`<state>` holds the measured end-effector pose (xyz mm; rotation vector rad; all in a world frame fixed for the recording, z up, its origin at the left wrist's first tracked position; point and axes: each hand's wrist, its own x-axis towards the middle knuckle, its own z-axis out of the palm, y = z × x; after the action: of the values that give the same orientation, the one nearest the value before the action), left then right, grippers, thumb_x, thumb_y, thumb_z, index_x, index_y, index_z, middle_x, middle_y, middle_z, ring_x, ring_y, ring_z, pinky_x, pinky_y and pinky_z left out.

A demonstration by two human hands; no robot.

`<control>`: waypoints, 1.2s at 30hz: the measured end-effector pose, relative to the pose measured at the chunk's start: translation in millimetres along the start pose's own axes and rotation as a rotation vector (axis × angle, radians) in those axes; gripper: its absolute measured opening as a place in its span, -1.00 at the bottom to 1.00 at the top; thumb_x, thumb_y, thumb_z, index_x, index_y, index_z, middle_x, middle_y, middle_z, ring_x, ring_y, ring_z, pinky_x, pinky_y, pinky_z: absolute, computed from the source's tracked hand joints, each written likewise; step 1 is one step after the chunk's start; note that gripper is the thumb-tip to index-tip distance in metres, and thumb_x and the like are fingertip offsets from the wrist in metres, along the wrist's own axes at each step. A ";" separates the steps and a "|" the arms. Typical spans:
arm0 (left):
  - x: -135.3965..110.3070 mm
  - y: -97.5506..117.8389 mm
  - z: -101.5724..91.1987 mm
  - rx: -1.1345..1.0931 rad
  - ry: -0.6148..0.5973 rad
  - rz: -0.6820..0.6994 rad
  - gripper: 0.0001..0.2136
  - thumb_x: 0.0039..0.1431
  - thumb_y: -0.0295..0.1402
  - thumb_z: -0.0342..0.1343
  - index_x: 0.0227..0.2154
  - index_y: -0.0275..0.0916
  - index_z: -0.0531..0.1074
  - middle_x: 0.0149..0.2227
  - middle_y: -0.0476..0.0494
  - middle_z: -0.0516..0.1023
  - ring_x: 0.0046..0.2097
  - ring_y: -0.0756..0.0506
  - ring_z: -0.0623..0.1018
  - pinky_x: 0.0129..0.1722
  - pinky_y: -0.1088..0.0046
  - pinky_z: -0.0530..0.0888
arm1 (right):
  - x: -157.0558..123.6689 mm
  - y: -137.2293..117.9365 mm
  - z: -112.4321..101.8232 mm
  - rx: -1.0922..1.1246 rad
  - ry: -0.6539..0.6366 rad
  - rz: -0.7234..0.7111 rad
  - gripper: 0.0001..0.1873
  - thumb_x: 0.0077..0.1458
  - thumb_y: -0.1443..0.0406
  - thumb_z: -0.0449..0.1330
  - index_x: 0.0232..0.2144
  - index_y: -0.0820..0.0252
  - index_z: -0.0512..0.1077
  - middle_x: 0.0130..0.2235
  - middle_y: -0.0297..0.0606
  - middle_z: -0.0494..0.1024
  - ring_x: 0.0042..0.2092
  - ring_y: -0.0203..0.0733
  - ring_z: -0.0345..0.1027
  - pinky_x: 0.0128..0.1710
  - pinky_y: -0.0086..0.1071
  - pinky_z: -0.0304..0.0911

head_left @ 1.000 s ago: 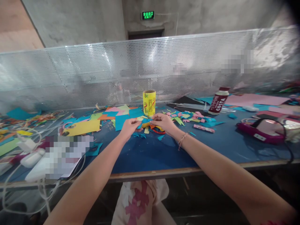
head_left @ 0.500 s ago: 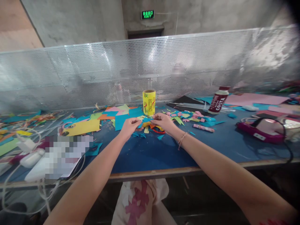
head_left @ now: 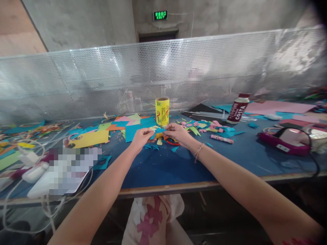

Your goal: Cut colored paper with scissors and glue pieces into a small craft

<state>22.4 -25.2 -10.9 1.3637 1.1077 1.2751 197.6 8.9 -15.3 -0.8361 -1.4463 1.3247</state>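
Observation:
Between my two hands is a small piece of blue paper [head_left: 159,130], its far side meeting yellow bits behind. My left hand [head_left: 143,137] pinches the paper's left end between thumb and fingers. At the other end, my right hand [head_left: 176,133] is closed with its fingertips on the paper. A red-orange loop [head_left: 171,141], which looks like a scissors handle, lies below my right fingers, mostly hidden. Just behind the hands a yellow tape roll [head_left: 162,111] stands upright. Small blue paper scraps [head_left: 151,147] lie on the table in front of the work.
Coloured paper sheets [head_left: 94,139] spread to the left, paper cuttings [head_left: 204,126] to the right. A brown bottle [head_left: 238,109] and a purple power strip [head_left: 283,144] stand at right. Cables and a white charger [head_left: 28,158] crowd the left. A perforated metal screen [head_left: 114,75] closes the back.
Both hands stay in nearly the same place, still holding the blue paper. Nothing else has visibly moved apart from a slight shift of view.

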 end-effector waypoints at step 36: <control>-2.8 3.8 0.9 0.022 -0.031 -0.009 -0.80 -0.12 -0.27 0.17 -0.49 -0.33 0.40 -0.54 -0.02 0.44 -0.49 -0.01 0.50 -0.41 0.43 0.48 | -1.7 -3.6 -2.1 -0.025 -0.014 0.048 -0.77 -0.15 0.40 0.19 -0.35 0.18 0.29 -0.33 -0.31 0.40 -0.40 -0.35 0.37 -0.52 -0.55 0.30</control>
<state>23.3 -28.6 -7.6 1.3891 1.1077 1.2348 200.5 7.4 -12.2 -0.8843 -1.4642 1.3536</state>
